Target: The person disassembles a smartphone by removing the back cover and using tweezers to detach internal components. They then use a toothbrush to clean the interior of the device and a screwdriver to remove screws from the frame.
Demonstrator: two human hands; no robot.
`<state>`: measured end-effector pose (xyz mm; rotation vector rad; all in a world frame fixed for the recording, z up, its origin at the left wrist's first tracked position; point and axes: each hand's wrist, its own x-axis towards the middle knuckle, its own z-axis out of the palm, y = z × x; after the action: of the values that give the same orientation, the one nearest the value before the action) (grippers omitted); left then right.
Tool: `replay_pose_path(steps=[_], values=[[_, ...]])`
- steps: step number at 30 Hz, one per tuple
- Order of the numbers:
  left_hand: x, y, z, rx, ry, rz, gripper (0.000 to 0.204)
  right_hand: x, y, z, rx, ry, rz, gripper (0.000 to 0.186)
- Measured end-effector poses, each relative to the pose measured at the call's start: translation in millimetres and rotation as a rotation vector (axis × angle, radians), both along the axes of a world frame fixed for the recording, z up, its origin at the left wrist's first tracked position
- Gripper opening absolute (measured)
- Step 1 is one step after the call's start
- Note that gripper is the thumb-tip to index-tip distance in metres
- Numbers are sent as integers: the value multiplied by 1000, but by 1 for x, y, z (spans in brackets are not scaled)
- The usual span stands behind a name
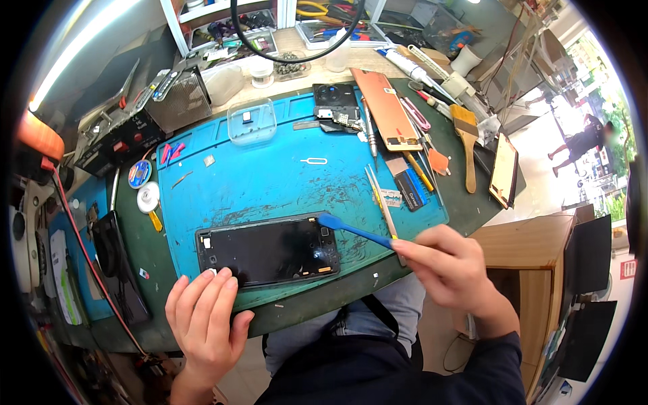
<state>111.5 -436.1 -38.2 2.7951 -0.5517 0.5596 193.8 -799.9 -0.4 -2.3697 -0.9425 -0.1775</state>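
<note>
A black phone frame [268, 251] lies flat, lengthwise, near the front edge of a blue work mat [270, 182] that covers much of the green-topped desk [466, 202]. The left hand [206, 317] comes in from the lower edge with its fingers spread and curled slightly, the fingertips pressing on the near left corner of the phone frame; it grips nothing, only bears down on it. The right hand [452, 266] is closed in a pinch around the handle of a blue plastic pry tool [354, 230], whose flat tip touches the upper right corner of the phone frame. Just beside that tool, a pair of metal tweezers [383, 202] lies on the mat, running toward the right hand. Farther back on the mat sit a clear plastic parts box [252, 121], a small SIM ejector pin [314, 160] and a dismantled black phone back with its circuit board [336, 104]. To the right of these lies a copper-coloured phone panel [385, 108], and beyond it on the desk a wooden-handled brush [467, 138]. Another phone screen [503, 170] rests at the right edge of the desk. At the left, a dark phone [118, 263] lies well apart from the hands, beside a red cable [81, 243].
</note>
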Motion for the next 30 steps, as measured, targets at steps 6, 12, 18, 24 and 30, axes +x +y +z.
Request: replay_pose_path(steps=[6,12,18,24,30], values=[[2,-2,3,2,-22,-3,32,1,66,-1,-121,37,139,57],[-1,3,0,-28,-231,-128,19,11,76,7,-18,105,91,49],[2,5,-6,-117,-170,-161,24,15,120,-2,-40,66,147,48],[1,4,-6,-116,-145,-132,27,24,136,5,10,86,256,44],[4,2,-6,-158,-166,-87,30,41,130,11,-17,24,159,39]])
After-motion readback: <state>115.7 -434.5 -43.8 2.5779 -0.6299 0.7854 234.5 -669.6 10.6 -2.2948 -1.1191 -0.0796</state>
